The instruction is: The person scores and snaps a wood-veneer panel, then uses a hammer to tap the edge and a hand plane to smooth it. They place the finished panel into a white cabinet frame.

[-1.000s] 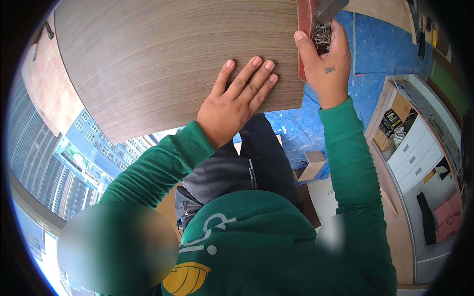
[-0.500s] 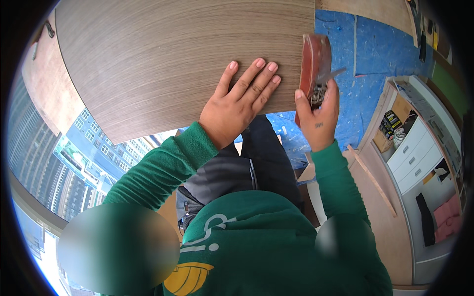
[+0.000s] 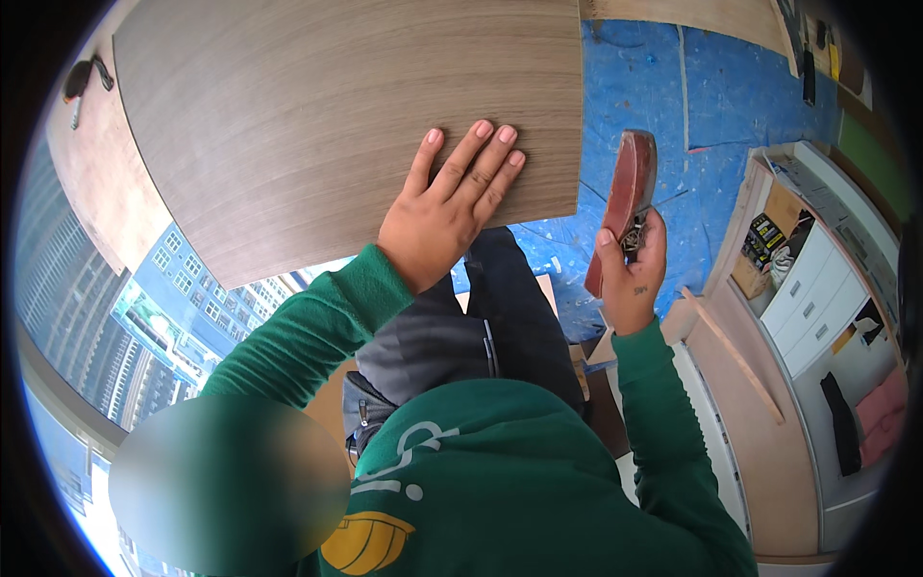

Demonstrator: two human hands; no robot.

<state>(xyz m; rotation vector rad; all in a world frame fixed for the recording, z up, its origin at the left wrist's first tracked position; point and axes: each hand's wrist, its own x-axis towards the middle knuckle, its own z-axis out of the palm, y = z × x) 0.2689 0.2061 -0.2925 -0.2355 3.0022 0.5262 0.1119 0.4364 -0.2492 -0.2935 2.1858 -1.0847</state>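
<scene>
Right hand [image 3: 630, 279] has pulled back and down off the panel edge since the earlier frames; sanding block [image 3: 623, 210] was against the right edge, now it hangs clear, off to the right and a bit below the corner. Grip closed around the block's lower end, fingers wrapped on the clamp side, thumb on the near face. Block's long axis runs roughly up-down, tilted slightly, red abrasive face turned left toward the wood-grain panel [image 3: 317, 125]. Panel's right edge lies to the left of the block, near but apart, blue floor covering [image 3: 731, 106] showing in the gap. Left hand [image 3: 442, 212] has barely shifted, flat on the panel near its lower right corner, palm down, fingers spread, holding nothing. Right hand is the nearer one to that edge with the block. White drawer unit [image 3: 817, 308] sits far right.
</scene>
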